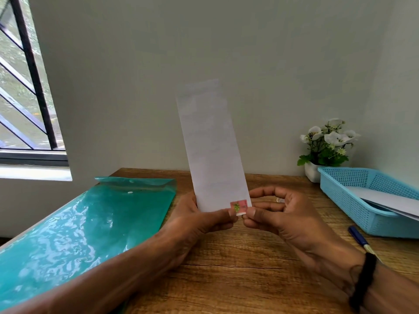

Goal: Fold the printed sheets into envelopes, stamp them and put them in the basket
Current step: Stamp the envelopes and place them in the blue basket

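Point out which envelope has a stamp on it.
The envelope held upright in both hands: a pink stamp sits at its lower corner. The envelope in the blue basket shows none.

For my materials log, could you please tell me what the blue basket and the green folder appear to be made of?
The blue basket looks like moulded plastic, matte, judging by its perforated lattice walls and solid rim. The green folder seems to be thin translucent plastic film, glossy: window light ripples across it, and its flap has a snap button.
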A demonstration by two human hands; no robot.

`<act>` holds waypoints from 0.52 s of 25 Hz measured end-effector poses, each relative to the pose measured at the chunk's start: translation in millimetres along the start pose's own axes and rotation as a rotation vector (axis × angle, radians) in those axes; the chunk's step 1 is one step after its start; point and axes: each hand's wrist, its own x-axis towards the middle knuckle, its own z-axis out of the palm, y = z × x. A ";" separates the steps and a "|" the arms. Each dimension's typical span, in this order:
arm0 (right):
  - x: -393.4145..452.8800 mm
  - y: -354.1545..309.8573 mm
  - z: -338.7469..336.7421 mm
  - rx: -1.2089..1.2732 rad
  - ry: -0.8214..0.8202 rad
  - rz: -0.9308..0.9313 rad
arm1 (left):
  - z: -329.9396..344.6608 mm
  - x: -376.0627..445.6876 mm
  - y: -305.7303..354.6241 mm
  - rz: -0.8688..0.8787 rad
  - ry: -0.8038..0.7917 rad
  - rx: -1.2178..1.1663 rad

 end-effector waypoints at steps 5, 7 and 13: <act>-2.0 -0.1 1.9 -0.092 -0.013 -0.051 | -4.9 4.3 -3.1 0.018 0.018 0.040; -0.5 -0.2 0.6 -0.119 0.008 -0.053 | -6.4 7.6 -5.9 0.006 -0.009 0.035; 1.2 0.6 -2.6 -0.439 -0.026 -0.052 | -19.6 16.7 16.9 0.167 0.112 -0.162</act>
